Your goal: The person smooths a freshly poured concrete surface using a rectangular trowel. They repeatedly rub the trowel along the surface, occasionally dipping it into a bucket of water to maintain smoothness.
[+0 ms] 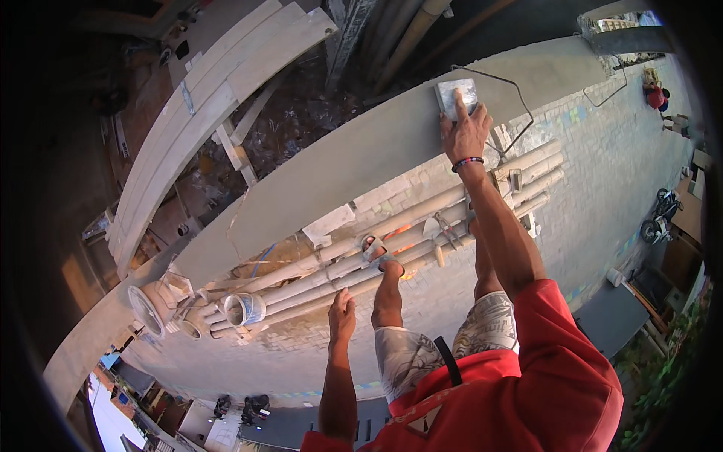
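Note:
A small flat rectangular trowel [457,98], silvery and smeared, lies against the smooth grey plastered band [324,167]. My right hand [465,135] is closed on it from above, the index finger stretched along its plate; the handle is hidden. My left hand [343,315] hangs over the long scaffold poles [399,220], fingers loosely bent, with nothing visible in them. Beyond it to the left stands a whitish bucket [245,309] with mortar marks. By my feet, a pointed trowel [431,228] rests on the poles.
I stand high on the poles, above a paved ground [595,181]. A bent metal rod [520,94] sticks out beside my right hand. Curved pale boards [199,124] rise at the upper left. A motorbike [661,216] and a person in red [657,98] are far below.

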`<action>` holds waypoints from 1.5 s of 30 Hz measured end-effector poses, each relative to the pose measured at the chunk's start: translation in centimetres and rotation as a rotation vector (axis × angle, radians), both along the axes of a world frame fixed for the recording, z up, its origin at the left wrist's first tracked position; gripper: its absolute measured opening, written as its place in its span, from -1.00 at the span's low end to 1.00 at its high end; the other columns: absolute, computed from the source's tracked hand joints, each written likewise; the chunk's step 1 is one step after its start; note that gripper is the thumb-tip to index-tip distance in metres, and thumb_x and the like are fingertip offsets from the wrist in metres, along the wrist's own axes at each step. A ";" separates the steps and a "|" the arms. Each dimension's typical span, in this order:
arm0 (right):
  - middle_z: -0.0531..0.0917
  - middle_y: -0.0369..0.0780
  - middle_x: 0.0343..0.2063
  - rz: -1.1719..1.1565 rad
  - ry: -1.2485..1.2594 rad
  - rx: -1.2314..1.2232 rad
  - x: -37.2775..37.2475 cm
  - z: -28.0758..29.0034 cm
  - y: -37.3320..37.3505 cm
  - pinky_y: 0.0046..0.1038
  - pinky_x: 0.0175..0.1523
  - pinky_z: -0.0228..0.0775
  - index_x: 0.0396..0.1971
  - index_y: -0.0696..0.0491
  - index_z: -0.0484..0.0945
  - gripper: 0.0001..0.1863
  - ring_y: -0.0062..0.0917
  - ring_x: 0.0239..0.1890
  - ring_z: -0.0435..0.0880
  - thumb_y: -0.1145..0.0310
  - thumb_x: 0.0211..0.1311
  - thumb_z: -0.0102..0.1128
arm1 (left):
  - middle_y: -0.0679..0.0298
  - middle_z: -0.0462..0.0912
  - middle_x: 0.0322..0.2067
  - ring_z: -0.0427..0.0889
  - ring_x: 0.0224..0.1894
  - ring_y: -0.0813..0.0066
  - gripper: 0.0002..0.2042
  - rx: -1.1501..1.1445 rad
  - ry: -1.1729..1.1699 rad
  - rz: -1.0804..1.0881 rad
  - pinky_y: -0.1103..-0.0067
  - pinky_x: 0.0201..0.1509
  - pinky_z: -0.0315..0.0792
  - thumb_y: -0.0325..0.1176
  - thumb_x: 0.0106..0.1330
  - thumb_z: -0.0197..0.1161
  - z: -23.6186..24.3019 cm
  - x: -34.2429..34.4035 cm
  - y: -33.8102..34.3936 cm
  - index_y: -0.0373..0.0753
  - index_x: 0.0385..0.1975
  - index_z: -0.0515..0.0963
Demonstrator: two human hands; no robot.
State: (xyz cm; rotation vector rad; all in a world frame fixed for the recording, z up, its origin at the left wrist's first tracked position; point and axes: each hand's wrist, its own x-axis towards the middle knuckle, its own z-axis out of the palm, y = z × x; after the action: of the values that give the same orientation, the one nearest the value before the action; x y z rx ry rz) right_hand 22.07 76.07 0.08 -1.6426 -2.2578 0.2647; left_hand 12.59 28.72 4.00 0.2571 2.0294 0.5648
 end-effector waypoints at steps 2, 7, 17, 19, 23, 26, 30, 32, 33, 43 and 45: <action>0.33 0.13 0.04 0.278 -0.005 0.008 1.3 0.0 -3.4 -0.06 0.13 0.23 0.29 -0.20 0.33 -0.30 0.01 -0.01 0.35 0.25 0.06 0.30 | 0.06 0.64 -0.08 0.61 -0.05 0.37 -0.61 -0.002 0.001 0.025 0.53 0.03 0.43 -0.33 0.38 0.14 0.2 0.0 0.1 -0.29 0.17 0.40; 0.36 0.11 -0.04 -0.112 -0.007 0.058 1.5 0.4 2.2 -0.10 0.09 0.22 0.25 -0.10 0.36 -0.38 -0.01 -0.03 0.35 0.27 0.13 0.23 | 0.08 0.64 -0.11 0.61 -0.09 0.38 -0.61 0.049 0.001 0.015 0.55 -0.01 0.43 -0.33 0.37 0.14 0.1 0.0 0.7 -0.30 0.16 0.40; 0.35 0.16 0.00 -0.026 -0.014 0.064 1.7 -0.2 1.7 -0.10 0.13 0.20 0.26 -0.17 0.35 -0.35 0.01 -0.04 0.36 0.22 0.11 0.27 | -0.07 0.63 -0.07 0.66 -0.06 0.20 -0.60 0.039 0.027 -0.036 0.45 0.02 0.48 -0.32 0.39 0.10 -0.6 0.1 0.6 -0.34 0.18 0.37; 0.35 0.13 0.05 0.209 -0.031 0.019 1.6 0.1 -0.3 -0.11 0.16 0.21 0.28 -0.18 0.34 -0.32 0.02 -0.01 0.36 0.26 0.08 0.29 | -0.08 0.62 -0.06 0.65 -0.04 0.19 -0.60 0.025 0.007 -0.027 0.45 0.03 0.48 -0.32 0.39 0.10 -1.2 -0.1 0.3 -0.34 0.18 0.37; 0.36 0.13 0.02 0.047 -0.062 0.031 4.9 -0.5 1.0 -0.10 0.16 0.21 0.26 -0.17 0.37 -0.35 0.01 0.01 0.36 0.25 0.10 0.27 | -0.01 0.62 -0.04 0.63 -0.05 0.29 -0.59 -0.004 -0.026 0.027 0.50 0.03 0.45 -0.32 0.39 0.11 -0.6 0.3 0.5 -0.32 0.19 0.37; 0.36 0.14 0.00 -0.100 -0.017 -0.035 1.0 0.5 2.7 -0.11 0.14 0.22 0.26 -0.15 0.36 -0.37 0.01 0.03 0.34 0.24 0.11 0.24 | 0.00 0.62 -0.04 0.63 -0.05 0.30 -0.60 0.015 -0.012 -0.019 0.49 0.02 0.46 -0.34 0.38 0.11 -1.1 0.4 0.5 -0.31 0.19 0.37; 0.35 0.11 -0.01 0.316 -0.007 0.039 3.4 0.0 -1.2 -0.12 0.14 0.21 0.26 -0.20 0.36 -0.33 -0.02 -0.02 0.36 0.27 0.06 0.30 | -0.08 0.61 -0.06 0.65 -0.04 0.19 -0.60 0.003 -0.004 -0.001 0.44 0.03 0.49 -0.37 0.38 0.11 -0.5 0.2 0.5 -0.34 0.19 0.36; 0.36 0.09 -0.06 0.100 -0.025 0.064 4.7 -0.1 0.1 -0.11 0.12 0.21 0.25 -0.19 0.37 -0.35 -0.02 -0.04 0.37 0.27 0.08 0.28 | -0.08 0.61 -0.06 0.65 -0.04 0.20 -0.61 0.011 0.004 -0.001 0.44 0.02 0.49 -0.38 0.38 0.11 -0.1 0.4 0.4 -0.34 0.18 0.37; 0.37 0.08 -0.10 -0.016 -0.048 0.009 4.0 -0.3 1.1 -0.11 0.10 0.21 0.25 -0.16 0.37 -0.35 -0.03 -0.06 0.37 0.28 0.09 0.27 | -0.07 0.62 -0.06 0.65 -0.05 0.21 -0.61 0.019 0.018 -0.028 0.44 0.01 0.49 -0.38 0.38 0.11 -0.1 0.4 0.0 -0.34 0.18 0.37; 0.32 0.11 0.05 0.221 -0.052 0.013 4.7 -0.2 -0.6 -0.10 0.16 0.21 0.27 -0.26 0.36 -0.30 -0.02 0.04 0.33 0.27 0.03 0.32 | -0.02 0.65 -0.13 0.66 -0.10 0.21 -0.60 -0.001 0.044 -0.053 0.46 -0.04 0.50 -0.36 0.36 0.13 -2.1 1.4 -2.1 -0.34 0.16 0.39; 0.33 0.12 0.03 0.104 -0.001 0.049 1.8 -0.2 0.7 -0.13 0.17 0.19 0.26 -0.21 0.36 -0.32 -0.02 0.03 0.32 0.27 0.05 0.30 | 0.00 0.65 -0.13 0.66 -0.11 0.22 -0.60 0.012 0.027 -0.067 0.45 -0.05 0.50 -0.34 0.36 0.13 -2.3 1.0 -1.7 -0.33 0.16 0.39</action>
State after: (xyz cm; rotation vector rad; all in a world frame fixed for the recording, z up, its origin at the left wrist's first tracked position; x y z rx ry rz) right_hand 23.92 76.80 -0.13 -1.5042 -2.3353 0.2321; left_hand 13.59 26.98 1.72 0.3404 2.0359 0.5343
